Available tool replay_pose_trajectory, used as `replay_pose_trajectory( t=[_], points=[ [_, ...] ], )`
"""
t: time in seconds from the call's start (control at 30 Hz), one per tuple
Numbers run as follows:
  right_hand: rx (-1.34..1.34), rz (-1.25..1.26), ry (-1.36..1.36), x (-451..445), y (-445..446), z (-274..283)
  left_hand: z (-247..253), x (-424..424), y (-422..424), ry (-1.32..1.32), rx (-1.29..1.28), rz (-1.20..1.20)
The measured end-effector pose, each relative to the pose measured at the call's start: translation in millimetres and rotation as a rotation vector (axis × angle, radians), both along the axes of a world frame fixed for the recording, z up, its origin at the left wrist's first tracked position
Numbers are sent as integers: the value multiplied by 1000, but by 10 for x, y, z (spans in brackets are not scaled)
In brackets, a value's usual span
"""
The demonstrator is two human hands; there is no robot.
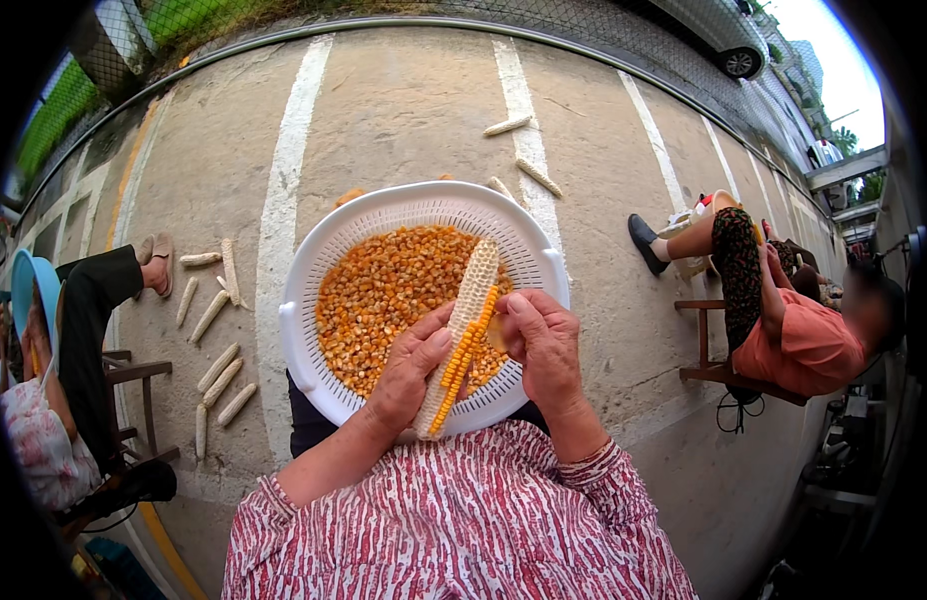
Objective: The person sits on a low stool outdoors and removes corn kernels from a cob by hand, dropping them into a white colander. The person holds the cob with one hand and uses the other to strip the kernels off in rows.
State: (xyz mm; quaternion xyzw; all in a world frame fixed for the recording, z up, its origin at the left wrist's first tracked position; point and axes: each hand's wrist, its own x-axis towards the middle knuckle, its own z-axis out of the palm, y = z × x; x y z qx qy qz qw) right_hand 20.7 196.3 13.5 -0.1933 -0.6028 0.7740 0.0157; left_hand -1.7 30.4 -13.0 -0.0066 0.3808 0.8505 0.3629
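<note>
A mostly stripped corn cob (474,281) is tilted over a white plastic colander basket (542,259) on my lap. My left hand (411,358) grips the cob around its lower half. A few rows of yellow kernels (461,358) still cling along its right side; the rest is bare and pale. Against the upper end of those rows, my right hand (542,341) has its thumb and bent fingers, with its fingertips partly hidden. Loose orange-yellow corn kernels (388,281) fill the bottom of the basket.
Bare cobs (219,367) lie on the concrete floor (403,112) to the left; several more (538,177) lie beyond the basket. On the left a seated person holds a blue basin (28,281). Another person (793,337) sits on a wooden stool (707,367) at right.
</note>
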Motion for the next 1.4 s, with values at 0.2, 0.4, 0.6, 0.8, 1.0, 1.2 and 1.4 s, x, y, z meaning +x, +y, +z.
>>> replay_pose_trajectory(
  t=[0.2,0.4,0.6,0.8,1.0,1.2,1.4],
  points=[
    [124,45,70,-53,-31,-12,27,7,10,16,-16,17],
    [424,104,108,-120,-23,41,-8,19,19,86,-26,50],
    [447,228,110,-149,104,98,-73,25,54,126,-48,101],
    [216,252,50,-132,159,122,-102,32,8,88,47,47],
    [-151,155,-19,-77,176,85,-128,17,-18,-11,108,26],
    [-272,132,-34,-41,186,137,-43,-9,4,-23,7,66],
    [-285,159,29,-12,202,133,-72,-12,-2,-2,23,62]
  ],
)
